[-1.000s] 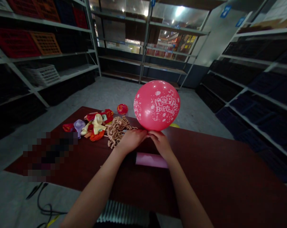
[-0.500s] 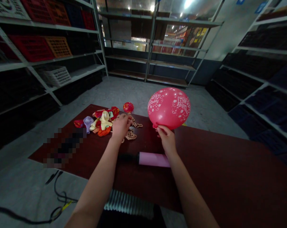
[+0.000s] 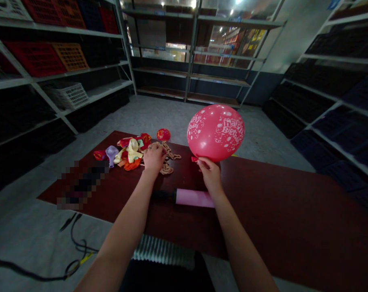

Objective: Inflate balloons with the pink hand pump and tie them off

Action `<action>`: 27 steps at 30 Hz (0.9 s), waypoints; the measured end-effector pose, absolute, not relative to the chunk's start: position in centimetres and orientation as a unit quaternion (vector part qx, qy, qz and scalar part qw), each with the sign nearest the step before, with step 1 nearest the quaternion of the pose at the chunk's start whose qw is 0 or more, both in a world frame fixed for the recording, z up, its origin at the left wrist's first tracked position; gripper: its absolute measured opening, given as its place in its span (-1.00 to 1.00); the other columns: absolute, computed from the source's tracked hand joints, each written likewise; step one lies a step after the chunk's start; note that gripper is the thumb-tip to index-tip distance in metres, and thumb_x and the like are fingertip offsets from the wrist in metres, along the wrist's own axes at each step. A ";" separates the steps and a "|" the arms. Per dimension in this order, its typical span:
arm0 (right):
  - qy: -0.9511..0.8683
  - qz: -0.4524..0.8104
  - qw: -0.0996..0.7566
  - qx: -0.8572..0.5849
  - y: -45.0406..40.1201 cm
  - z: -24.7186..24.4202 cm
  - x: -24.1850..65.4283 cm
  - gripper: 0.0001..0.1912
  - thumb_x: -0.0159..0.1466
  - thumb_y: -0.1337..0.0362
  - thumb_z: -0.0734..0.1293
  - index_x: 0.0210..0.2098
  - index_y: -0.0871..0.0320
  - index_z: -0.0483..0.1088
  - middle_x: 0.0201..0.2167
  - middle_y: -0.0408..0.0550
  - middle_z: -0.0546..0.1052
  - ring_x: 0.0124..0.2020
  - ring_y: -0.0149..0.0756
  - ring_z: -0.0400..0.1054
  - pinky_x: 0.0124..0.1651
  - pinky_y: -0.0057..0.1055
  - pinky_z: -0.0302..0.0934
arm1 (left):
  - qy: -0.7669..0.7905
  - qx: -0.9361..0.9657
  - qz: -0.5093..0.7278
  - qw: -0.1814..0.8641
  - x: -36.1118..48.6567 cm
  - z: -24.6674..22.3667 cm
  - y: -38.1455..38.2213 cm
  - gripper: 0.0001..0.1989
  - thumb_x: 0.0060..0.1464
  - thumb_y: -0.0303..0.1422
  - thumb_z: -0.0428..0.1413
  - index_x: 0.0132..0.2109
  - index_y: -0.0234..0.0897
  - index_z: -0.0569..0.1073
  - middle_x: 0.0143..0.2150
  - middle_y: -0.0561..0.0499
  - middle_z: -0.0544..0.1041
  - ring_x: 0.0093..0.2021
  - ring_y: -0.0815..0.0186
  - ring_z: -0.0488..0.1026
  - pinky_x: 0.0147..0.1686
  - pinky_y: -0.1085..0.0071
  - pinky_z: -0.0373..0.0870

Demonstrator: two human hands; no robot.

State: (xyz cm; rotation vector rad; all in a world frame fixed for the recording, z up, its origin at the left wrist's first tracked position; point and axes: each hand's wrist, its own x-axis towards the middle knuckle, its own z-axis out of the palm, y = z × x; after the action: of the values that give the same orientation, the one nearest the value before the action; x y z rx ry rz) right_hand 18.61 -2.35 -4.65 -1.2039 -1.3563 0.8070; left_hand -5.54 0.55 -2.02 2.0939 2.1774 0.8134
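Note:
My right hand (image 3: pixel 211 173) pinches the neck of an inflated pink balloon (image 3: pixel 216 132) with white "Happy Birthday" print, held above the table. Left of it, my left hand (image 3: pixel 154 159) reaches down to a heap of tan cord (image 3: pixel 167 168), its fingers curled onto the strands; the fingertips are partly hidden. Beside that hand lies a pile of uninflated balloons (image 3: pixel 133 153) in yellow, orange, red and purple. A small, slightly inflated red balloon (image 3: pixel 163 134) sits just beyond the cord. Below my hands lies a pink balloon pump (image 3: pixel 193 197) with a black end, partly behind my right forearm.
The dark red-brown table (image 3: pixel 278 202) extends to the right. A pixelated dark object (image 3: pixel 88 184) lies at its left end. Black cables (image 3: pixel 80 243) run over the floor at lower left. Shelves with plastic crates (image 3: pixel 69 56) line the left side; a metal rack (image 3: pixel 188 77) stands behind.
The pink balloon has turned slightly in my right hand, and its neck now points more to the left. My left hand stays at the cord. The whole view has shifted a little.

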 end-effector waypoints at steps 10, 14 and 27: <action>-0.571 0.331 0.552 -0.510 -2.8 -4.5 18.3 -0.62 0.30 -0.11 0.38 -0.14 0.02 0.65 -0.19 -0.01 0.73 -0.12 -0.04 0.64 -0.05 -0.12 0.56 | 0.311 0.394 0.647 0.574 -0.2 1.7 -2.7 -0.82 0.22 -0.44 0.33 -0.32 -0.25 0.49 -0.31 -0.04 0.55 -0.29 0.26 0.52 -0.16 0.36 0.49; -0.577 0.331 0.542 -0.513 -3.3 -4.0 18.0 -0.65 0.30 -0.08 0.38 -0.16 0.00 0.66 -0.20 -0.03 0.73 -0.15 -0.07 0.63 -0.01 -0.14 0.54 | 0.262 0.303 0.617 0.677 0.5 1.9 -3.3 -0.85 0.25 -0.48 0.30 -0.29 -0.29 0.49 -0.28 -0.04 0.54 -0.34 0.33 0.51 -0.24 0.41 0.51; -0.615 0.356 0.524 -0.469 -4.0 -3.2 17.7 -0.70 0.32 0.00 0.38 -0.15 0.01 0.67 -0.17 -0.07 0.74 -0.14 -0.13 0.62 0.03 -0.16 0.52 | 0.336 0.644 0.635 0.263 1.0 -0.9 -2.7 -0.80 0.32 -0.20 0.30 -0.01 -0.19 0.63 -0.20 -0.05 0.67 -0.21 0.23 0.61 -0.16 0.30 0.55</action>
State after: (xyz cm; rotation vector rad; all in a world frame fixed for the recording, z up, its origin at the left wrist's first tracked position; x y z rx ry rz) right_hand 17.69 -4.01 -3.21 -1.1221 -1.4728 0.8532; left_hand 0.96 -2.72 -0.88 1.7408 0.9077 1.7173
